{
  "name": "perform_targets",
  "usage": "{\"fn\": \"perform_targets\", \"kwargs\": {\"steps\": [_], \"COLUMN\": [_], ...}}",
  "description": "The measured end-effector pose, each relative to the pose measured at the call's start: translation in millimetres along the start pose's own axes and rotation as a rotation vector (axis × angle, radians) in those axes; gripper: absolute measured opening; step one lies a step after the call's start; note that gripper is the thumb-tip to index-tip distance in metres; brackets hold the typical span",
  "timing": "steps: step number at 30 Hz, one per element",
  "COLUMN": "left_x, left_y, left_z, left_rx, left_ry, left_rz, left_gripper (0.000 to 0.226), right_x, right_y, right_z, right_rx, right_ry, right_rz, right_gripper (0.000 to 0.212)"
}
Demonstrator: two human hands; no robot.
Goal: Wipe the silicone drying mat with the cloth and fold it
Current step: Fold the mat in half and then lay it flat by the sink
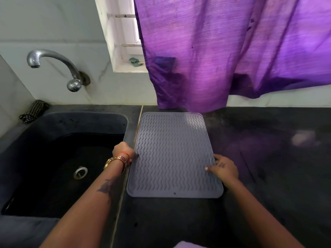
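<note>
A grey silicone drying mat [174,154] with a wavy ribbed top lies flat on the dark counter, right of the sink. My left hand [123,152] holds the mat's left edge about halfway along, its fingertips tucked at the rim. My right hand [224,168] holds the right edge, thumb lying on the mat's top. A black-and-white checked cloth [34,110] lies bunched on the sink's back left corner, far from both hands. A pale lilac thing [188,245] shows at the bottom edge; I cannot tell what it is.
A black sink [114,119] with a metal drain [80,172] lies left of the mat, under a curved metal tap [53,63]. A purple curtain [215,51] hangs down to the mat's far edge. Dark counter [268,167] stretches to the right.
</note>
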State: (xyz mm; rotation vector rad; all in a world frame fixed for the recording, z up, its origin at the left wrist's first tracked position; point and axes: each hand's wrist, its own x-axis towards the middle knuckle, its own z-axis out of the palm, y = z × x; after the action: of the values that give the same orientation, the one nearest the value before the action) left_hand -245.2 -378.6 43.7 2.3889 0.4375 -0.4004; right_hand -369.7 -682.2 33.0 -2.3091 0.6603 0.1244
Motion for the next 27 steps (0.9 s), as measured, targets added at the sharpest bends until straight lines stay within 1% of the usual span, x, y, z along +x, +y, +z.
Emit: {"fn": "perform_targets", "kwargs": {"steps": [6,8,13,17,21,27], "left_x": [-10.8,-12.2,-11.3,-13.8,-17.5,-20.0], "left_y": [-2.4,-4.6,-10.9,-13.7,-15.6,-16.5], "left_z": [-7.1,-7.8,-4.4,-0.2,3.1,4.2], "left_rx": [-0.018,-0.019,-0.014,0.063,0.074,0.031], "left_ry": [-0.117,-0.123,-0.069,0.015,0.049,0.068], "left_rz": [-0.052,-0.055,-0.034,-0.001,-0.007,-0.013], "left_gripper": [0.035,0.033,0.032,0.037,0.039,0.031], "right_x": [-13.7,-15.5,-16.5,-16.2,-14.7,-13.8], "right_y": [3.3,4.3,1.1,-0.1,-0.2,-2.2], "right_z": [5.6,7.4,10.0,10.2,8.2,7.4], "right_rx": [-0.099,-0.107,-0.118,-0.114,-0.095,-0.083], "right_ry": [0.010,0.019,0.040,0.064,0.055,0.085], "right_rz": [0.020,0.001,-0.023,-0.048,-0.096,-0.112], "right_gripper": [0.054,0.053,0.045,0.035,0.036,0.038]}}
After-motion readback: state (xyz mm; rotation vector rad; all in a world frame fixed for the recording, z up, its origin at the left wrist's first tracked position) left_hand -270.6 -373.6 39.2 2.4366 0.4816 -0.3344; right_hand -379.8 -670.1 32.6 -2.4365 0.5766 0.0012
